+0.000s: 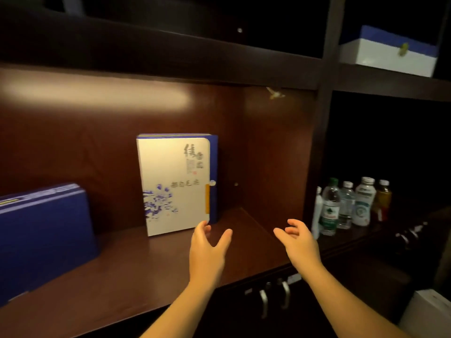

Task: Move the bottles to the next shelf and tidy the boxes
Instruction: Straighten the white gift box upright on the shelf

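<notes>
A white box with blue flowers and a blue spine [174,184] stands upright at the back of the lit wooden shelf [136,269]. A blue box [41,237] stands at the shelf's left end. My left hand [208,250] is open, its fingertips just at the white box's lower right corner. My right hand [299,242] is open too, over the bare right part of the shelf. Several bottles [349,206] stand in a row in the dark compartment to the right, past the upright divider [317,167].
A white and blue box [388,53] sits on the upper right shelf. Cabinet doors with metal handles [274,297] lie below the shelf edge. A white object [427,315] is at the lower right corner.
</notes>
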